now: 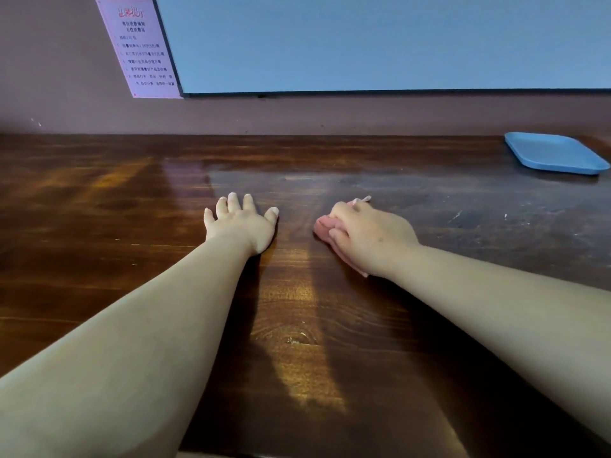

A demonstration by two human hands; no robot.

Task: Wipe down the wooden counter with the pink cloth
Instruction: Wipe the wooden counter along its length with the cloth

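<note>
The dark wooden counter [125, 200] fills the lower view, with pale smears and specks on its right part. My right hand [370, 236] lies on top of the bunched pink cloth [323, 227], its fingers curled over it, pressing it onto the wood near the middle. Only the cloth's left edge and a small corner beyond the fingers show. My left hand [239, 224] rests flat on the counter to the left of the cloth, fingers spread and straight, holding nothing.
A blue plastic tray [555, 153] sits at the far right of the counter by the wall. On the brown wall behind hang a printed notice [140, 47] and a large blue-grey board [380, 41].
</note>
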